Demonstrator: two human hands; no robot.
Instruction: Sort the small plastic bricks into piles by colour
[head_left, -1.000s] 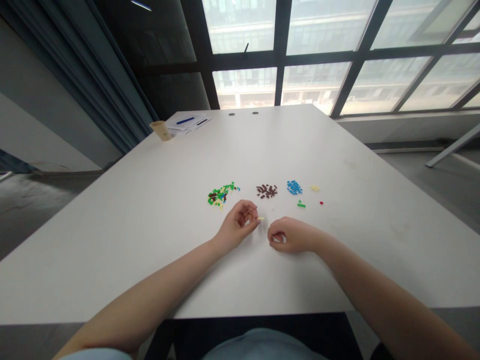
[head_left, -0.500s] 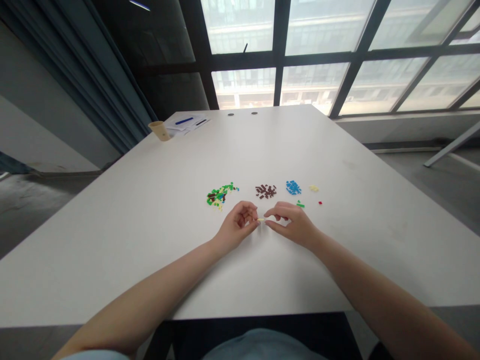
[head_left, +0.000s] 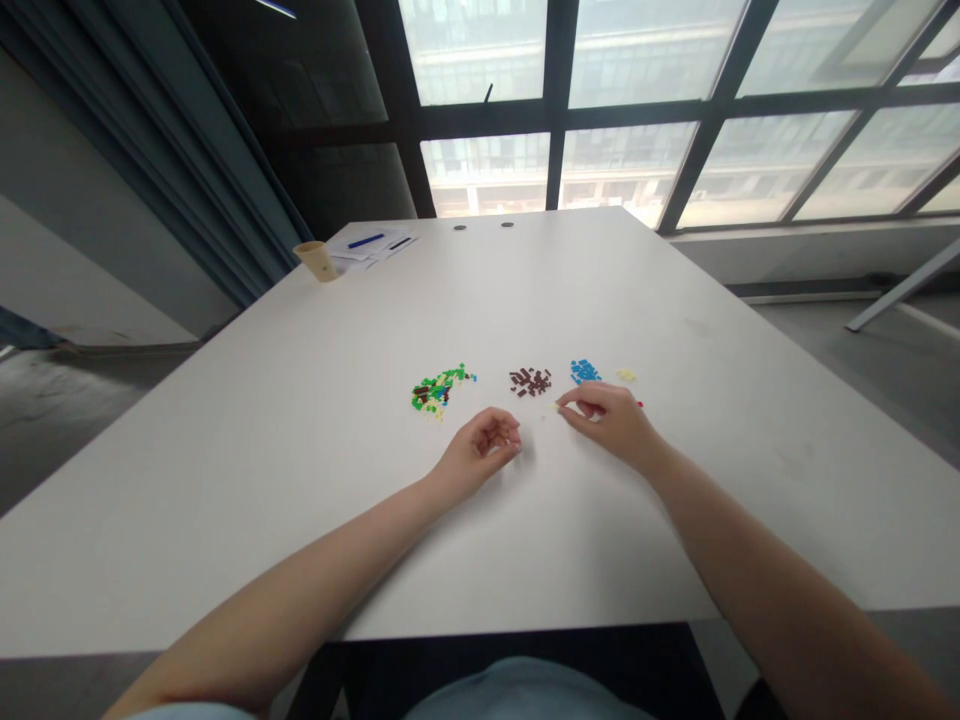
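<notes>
My right hand [head_left: 611, 415] is closed in a pinch, with a small pale yellow building brick [head_left: 553, 406] at its fingertips, low over the table. Part of the blue brick pile [head_left: 584, 371] lies just behind that hand. My left hand [head_left: 484, 442] rests on the table with its fingers curled and the thumb and forefinger tips together; whether a tiny piece sits between them is too small to see. Beyond the two hands lies a pile of dark brown bricks [head_left: 530, 381]. To the left is a mixed pile [head_left: 435, 390] of green, yellow, brown and blue bricks.
A few yellow bricks [head_left: 625, 375] lie to the right, and a red brick [head_left: 640, 404] shows beside my right hand. On the white table [head_left: 300, 450], a paper cup [head_left: 316, 262] and papers with a blue pen [head_left: 366, 241] stand at the far left.
My right hand has moved away from my left, forward and to the right, with the yellow brick at its fingertips. It now covers the green bricks. My left hand has hardly moved.
</notes>
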